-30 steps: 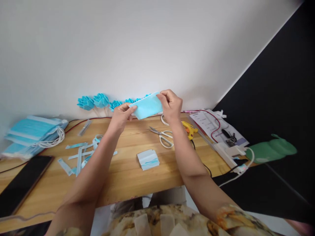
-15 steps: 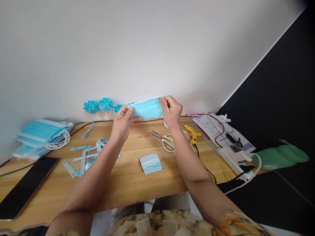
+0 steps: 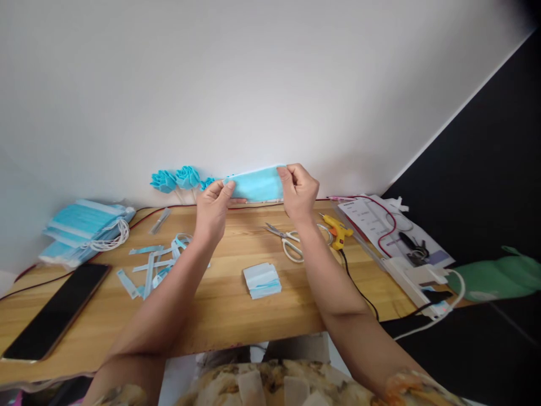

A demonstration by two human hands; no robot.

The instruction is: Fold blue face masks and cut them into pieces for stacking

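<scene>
A folded blue piece of face mask fabric (image 3: 258,185) is stretched between my two hands, raised above the back of the table. My left hand (image 3: 213,208) pinches its left end, thumb in front. At the right end, my right hand (image 3: 299,192) grips it with thumb and curled fingers. Below, a small stack of cut mask pieces (image 3: 262,280) lies on the wood. White-handled scissors (image 3: 291,242) rest open near my right forearm, which hides part of them. Cut strips (image 3: 150,268) are scattered beside my left forearm.
Blue fabric flowers (image 3: 186,177) stand on sticks against the wall. A pile of face masks (image 3: 84,225) and a phone (image 3: 59,313) lie on the left. To the right are a yellow glue gun (image 3: 338,230), papers (image 3: 380,220), a power strip (image 3: 412,287) and a green bag (image 3: 494,276).
The camera view has shifted slightly, so the table things appear a little further right. Both hands keep hold of the mask fabric in nearly the same pose.
</scene>
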